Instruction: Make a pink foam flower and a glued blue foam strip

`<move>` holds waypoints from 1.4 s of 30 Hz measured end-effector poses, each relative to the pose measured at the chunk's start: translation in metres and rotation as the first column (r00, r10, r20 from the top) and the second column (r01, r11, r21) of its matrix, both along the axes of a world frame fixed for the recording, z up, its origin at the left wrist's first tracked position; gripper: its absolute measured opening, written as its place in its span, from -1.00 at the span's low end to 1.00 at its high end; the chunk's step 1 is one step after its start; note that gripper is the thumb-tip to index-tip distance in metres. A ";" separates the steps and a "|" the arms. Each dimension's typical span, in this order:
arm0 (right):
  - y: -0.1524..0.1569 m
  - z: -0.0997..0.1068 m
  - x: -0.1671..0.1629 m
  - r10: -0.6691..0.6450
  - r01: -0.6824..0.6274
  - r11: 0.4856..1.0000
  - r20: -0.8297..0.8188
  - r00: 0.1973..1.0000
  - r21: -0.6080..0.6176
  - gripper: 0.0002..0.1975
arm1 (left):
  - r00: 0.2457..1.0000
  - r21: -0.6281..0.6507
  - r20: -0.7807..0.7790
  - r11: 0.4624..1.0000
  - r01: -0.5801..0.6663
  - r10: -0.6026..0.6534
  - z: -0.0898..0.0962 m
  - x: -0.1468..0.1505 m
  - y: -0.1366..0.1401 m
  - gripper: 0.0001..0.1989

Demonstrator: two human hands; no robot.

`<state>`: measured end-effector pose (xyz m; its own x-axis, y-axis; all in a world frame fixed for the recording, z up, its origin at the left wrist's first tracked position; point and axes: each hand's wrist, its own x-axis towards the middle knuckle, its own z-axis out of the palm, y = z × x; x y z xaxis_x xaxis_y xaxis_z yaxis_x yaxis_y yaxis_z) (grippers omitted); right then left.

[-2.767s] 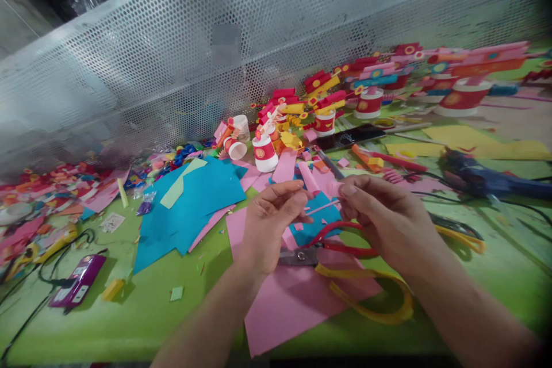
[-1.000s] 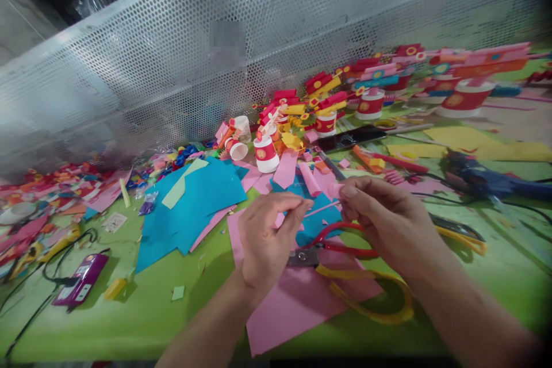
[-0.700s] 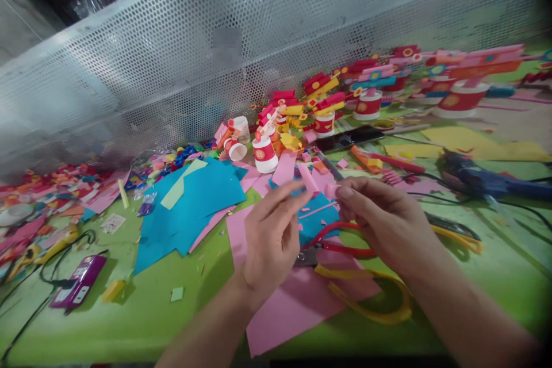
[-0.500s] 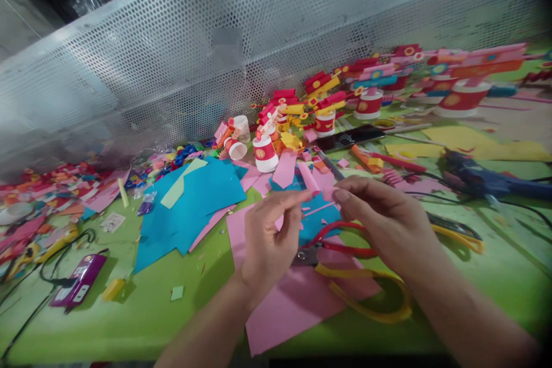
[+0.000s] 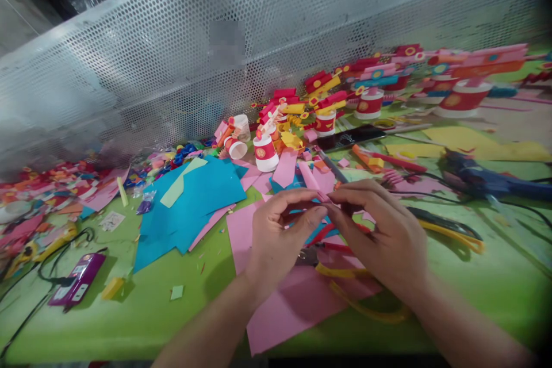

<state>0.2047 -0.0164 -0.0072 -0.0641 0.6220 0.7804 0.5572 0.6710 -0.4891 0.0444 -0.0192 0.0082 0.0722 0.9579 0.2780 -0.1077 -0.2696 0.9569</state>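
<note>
Between the fingertips of both hands is a small piece of pink foam sheet (image 5: 322,196), mostly covered by the fingers. My left hand (image 5: 273,238) pinches its left side with thumb and forefinger. From the right, my right hand (image 5: 382,236) grips it the same way. Under the hands lie scissors (image 5: 307,256) with red and yellow handles, partly hidden by the right hand. They rest on a pink sheet (image 5: 284,316) on the green table (image 5: 194,322). A pink roll (image 5: 307,175) lies just beyond the fingertips.
Blue sheets (image 5: 202,190) lie to the left, near a purple device (image 5: 77,280) with a cable. A blue glue gun (image 5: 487,178) and a black-and-yellow tool (image 5: 452,230) are at right. Decorated paper cups (image 5: 265,152) stand along the perforated metal panel (image 5: 172,57).
My left hand has moved slightly right, its thumb coming up to the pink piece. My right hand has closed in too, and both sets of fingertips now meet at it.
</note>
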 end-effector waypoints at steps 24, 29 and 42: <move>0.000 -0.002 0.006 0.111 -0.305 0.859 -0.430 0.896 -0.412 -0.78 | 0.912 -0.309 0.401 0.925 0.221 -0.084 0.000 -0.006 0.012 -0.77; 0.002 -0.004 0.007 0.129 -0.290 0.862 -0.373 0.919 -0.417 -0.72 | 0.920 -0.318 0.381 0.922 0.222 -0.090 0.002 -0.006 0.011 -0.80; 0.005 0.001 0.005 0.184 -0.316 0.860 -0.334 0.924 -0.401 -0.78 | 0.905 -0.368 0.413 0.889 0.272 -0.106 0.003 -0.007 0.013 -0.79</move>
<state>0.2094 -0.0118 -0.0063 -0.0891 0.8946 0.4378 0.1985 0.4467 -0.8724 0.0369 -0.0061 0.0108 0.2351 0.9677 -0.0910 -0.4845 0.1979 0.8521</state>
